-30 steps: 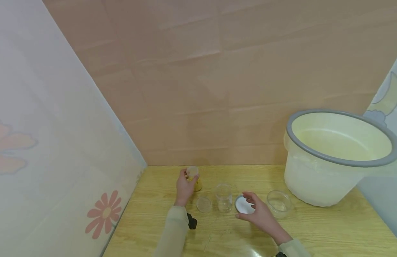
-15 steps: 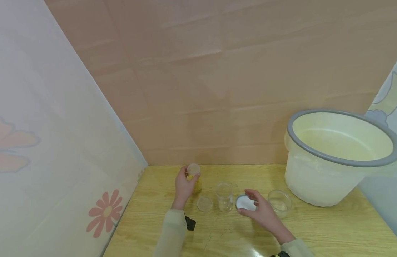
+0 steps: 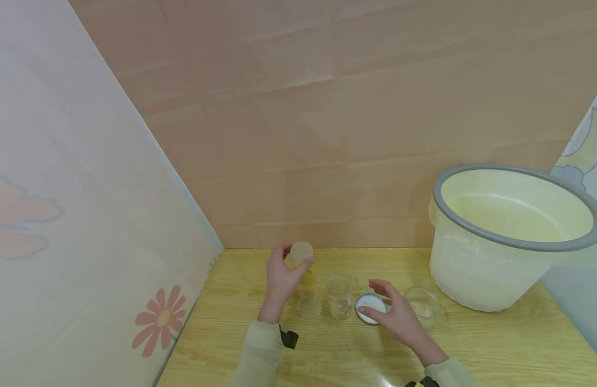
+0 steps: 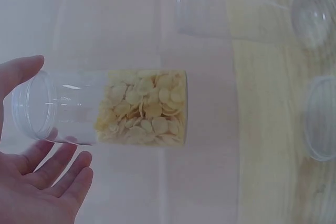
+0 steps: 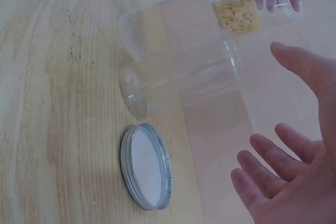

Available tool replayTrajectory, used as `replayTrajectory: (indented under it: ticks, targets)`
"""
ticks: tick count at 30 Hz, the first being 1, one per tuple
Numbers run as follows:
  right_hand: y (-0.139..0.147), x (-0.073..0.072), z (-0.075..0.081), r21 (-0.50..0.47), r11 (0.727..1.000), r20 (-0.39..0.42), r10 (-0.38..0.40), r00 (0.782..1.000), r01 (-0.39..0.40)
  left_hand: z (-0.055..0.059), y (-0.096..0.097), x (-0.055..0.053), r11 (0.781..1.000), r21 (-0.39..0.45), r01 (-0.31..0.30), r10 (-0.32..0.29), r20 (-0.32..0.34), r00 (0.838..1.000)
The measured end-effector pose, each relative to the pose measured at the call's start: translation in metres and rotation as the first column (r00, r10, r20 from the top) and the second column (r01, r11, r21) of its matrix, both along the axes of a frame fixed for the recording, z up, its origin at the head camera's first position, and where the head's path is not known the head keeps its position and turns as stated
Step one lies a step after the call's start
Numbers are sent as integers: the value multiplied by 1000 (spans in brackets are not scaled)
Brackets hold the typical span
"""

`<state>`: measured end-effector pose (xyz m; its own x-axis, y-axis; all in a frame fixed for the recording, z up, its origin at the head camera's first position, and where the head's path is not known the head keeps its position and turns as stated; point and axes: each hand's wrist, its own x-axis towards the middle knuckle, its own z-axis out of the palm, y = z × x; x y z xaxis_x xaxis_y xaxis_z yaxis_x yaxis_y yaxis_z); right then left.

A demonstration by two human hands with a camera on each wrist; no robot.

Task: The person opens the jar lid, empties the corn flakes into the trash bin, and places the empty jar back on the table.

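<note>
My left hand (image 3: 281, 279) grips a clear jar (image 4: 142, 108) near its top, thumb on one side and fingers on the other. Yellowish round flakes fill the lower part of this jar, which is off the table in the left wrist view. Whether its mouth is covered I cannot tell. My right hand (image 3: 400, 318), fingers apart and holding nothing, hovers over a silver-rimmed lid (image 5: 147, 166) with a white inside. Between the hands a second clear jar (image 3: 338, 301) stands upright, with no contents visible. A flat clear disc (image 3: 309, 307) lies left of it.
A round clear container (image 3: 422, 306) stands to the right of the lid, close to my right hand. Farther right is a large white tub (image 3: 482, 274) with a grey rim. The wooden table (image 3: 206, 344) meets a pinkish backdrop (image 3: 327, 161) at its far edge.
My left hand has raised the jar of flakes off the table and brought it slightly right. The right hand has shifted a little, staying around the silver-rimmed lid without taking it.
</note>
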<state>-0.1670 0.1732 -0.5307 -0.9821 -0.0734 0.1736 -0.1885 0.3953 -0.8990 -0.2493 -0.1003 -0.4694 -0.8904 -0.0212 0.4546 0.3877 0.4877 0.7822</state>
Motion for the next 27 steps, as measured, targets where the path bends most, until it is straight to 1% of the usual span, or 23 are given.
replayTrajectory:
  ticks: [5, 11, 17, 21, 25, 27]
  targets:
    - [-2, 1, 7, -15, 1000, -8, 7, 1000, -7, 15, 7, 9, 1000, -2, 20, -20, -33, 999]
    - [-4, 4, 17, -9, 1000, -59, 21, 998, -22, 30, 16, 23, 997, 6, 76, -76, -62, 995]
    - [-6, 7, 24, -25, 998, -102, 53, 993, -56, 40, 24, 35, 991, -11, 131, -131, -90, 987]
    - [-10, 10, 29, -22, 998, -113, 64, 992, -67, 45, 29, 42, 983, -7, 184, -184, -99, 978]
    - [-13, 14, 33, -11, 998, -115, 65, 991, -66, 48, 35, 50, 974, -12, 227, -227, -99, 969]
    - [-14, 15, 34, -13, 998, -117, 65, 991, -67, 48, 38, 53, 969, -19, 247, -248, -100, 964]
